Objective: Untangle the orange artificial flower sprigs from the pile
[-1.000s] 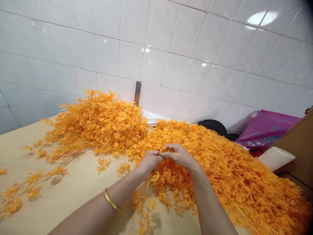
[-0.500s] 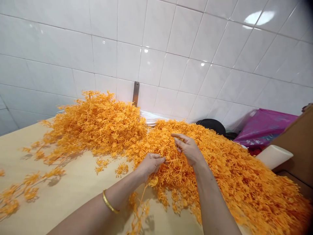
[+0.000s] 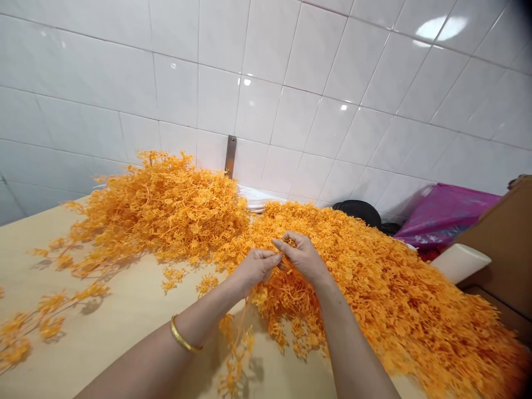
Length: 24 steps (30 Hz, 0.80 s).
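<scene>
one orange sprig (image 3: 235, 366) trails lengthwise from the left hand (image 3: 255, 269), pointing nearward.

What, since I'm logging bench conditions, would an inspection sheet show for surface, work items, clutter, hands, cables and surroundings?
Surface: pale tabletop, partly covered by orange sprigs.
Work items: left pile and broader right pile; hanging sprig below the left hand.
Clutter: magenta plastic, black round items, pale object beside a cardboard box.
Hands: left appears to pinch the hanging sprig; right hand is close by, its grip unclear.
Cables: thin dark line against the box; cannot tell whether it is a cable.
Surroundings: white tiled wall with a metal strip.
</scene>
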### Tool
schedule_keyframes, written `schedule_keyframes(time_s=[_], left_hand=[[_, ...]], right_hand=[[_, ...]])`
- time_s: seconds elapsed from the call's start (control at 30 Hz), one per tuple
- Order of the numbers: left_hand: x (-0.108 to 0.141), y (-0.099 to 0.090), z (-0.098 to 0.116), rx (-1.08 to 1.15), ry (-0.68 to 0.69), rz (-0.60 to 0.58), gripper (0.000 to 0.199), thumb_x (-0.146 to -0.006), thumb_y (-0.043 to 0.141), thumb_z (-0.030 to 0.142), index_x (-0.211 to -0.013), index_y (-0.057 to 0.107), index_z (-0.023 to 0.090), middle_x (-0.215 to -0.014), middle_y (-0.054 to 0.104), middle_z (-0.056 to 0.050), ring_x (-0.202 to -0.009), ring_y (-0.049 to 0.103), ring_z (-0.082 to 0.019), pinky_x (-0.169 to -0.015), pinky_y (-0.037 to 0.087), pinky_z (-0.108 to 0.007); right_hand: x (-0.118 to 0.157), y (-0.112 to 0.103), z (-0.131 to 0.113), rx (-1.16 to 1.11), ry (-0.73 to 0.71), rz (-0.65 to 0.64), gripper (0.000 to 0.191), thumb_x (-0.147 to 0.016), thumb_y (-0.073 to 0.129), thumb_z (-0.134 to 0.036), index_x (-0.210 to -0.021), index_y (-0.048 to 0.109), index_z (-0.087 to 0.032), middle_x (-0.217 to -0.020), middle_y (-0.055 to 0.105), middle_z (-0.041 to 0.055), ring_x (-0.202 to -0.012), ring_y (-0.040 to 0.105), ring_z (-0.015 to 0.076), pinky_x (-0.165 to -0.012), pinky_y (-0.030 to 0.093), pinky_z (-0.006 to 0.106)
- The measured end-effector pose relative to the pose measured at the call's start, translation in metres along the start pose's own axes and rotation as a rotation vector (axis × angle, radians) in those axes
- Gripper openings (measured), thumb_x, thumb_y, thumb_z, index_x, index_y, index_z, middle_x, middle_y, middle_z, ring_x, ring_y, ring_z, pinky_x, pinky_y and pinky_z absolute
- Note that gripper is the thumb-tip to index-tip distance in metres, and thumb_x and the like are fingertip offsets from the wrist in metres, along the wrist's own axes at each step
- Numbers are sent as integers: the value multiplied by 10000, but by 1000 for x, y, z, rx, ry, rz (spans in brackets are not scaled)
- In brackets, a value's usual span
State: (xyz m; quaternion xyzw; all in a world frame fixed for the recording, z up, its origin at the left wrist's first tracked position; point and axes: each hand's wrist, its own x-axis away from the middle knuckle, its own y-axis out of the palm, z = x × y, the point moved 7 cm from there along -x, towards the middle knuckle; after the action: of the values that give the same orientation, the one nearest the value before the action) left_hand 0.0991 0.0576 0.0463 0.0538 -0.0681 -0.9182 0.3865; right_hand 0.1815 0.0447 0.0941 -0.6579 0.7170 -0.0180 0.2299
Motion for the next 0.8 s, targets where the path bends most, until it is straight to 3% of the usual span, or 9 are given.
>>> schedule_keyframes(time_s=[0.23, 0.4, 0.63, 0.7, 0.8], left_hand=[[3, 1, 30, 102, 103, -25, 300, -690, 531, 404, -552, 512, 139, -318, 282, 70, -340, 183, -36, -425, 108, -231], [9, 8, 43, 174, 125, -99, 291, -686, 542, 403, -561, 491, 145, -340, 263, 75, -348, 164, -33, -427, 91, -235], [12, 11, 52, 217, 184, -188, 287, -697, 542, 391, -582, 477, 136, -409, 256, 76, -372, 153, -25, -430, 78, -231], [15, 9, 56, 203, 200, -204, 279, -712, 530, 374, -589, 498, 126, -412, 270, 71, -373, 161, -24, -426, 84, -227], [17, 0, 62, 186, 192, -194, 285, -701, 552, 343, -543, 491, 114, -441, 363, 44, -362, 203, -16, -413, 97, -218]], right_hand=[[2, -6, -17, -138, -66, 347, 345, -702, 552, -443, -564, 397, -167, -453, 318, -70, -395, 271, 43, -370, 232, 178], [7, -4, -25, -397, 13, 412, 384, -643, 589, -491, -563, 393, -171, -463, 331, -72, -374, 262, 33, -350, 208, 176], [6, 10, -27, -581, 69, 457, 385, -594, 647, -462, -579, 390, -176, -457, 312, -82, -361, 259, 30, -338, 210, 172], [7, 0, -24, -618, 86, 456, 355, -626, 635, -428, -589, 390, -175, -461, 309, -82, -360, 263, 28, -337, 208, 166], [15, -49, -22, -727, 46, 554, 341, -683, 600, -340, -564, 325, -176, -464, 270, -91, -352, 245, 19, -361, 259, 160]])
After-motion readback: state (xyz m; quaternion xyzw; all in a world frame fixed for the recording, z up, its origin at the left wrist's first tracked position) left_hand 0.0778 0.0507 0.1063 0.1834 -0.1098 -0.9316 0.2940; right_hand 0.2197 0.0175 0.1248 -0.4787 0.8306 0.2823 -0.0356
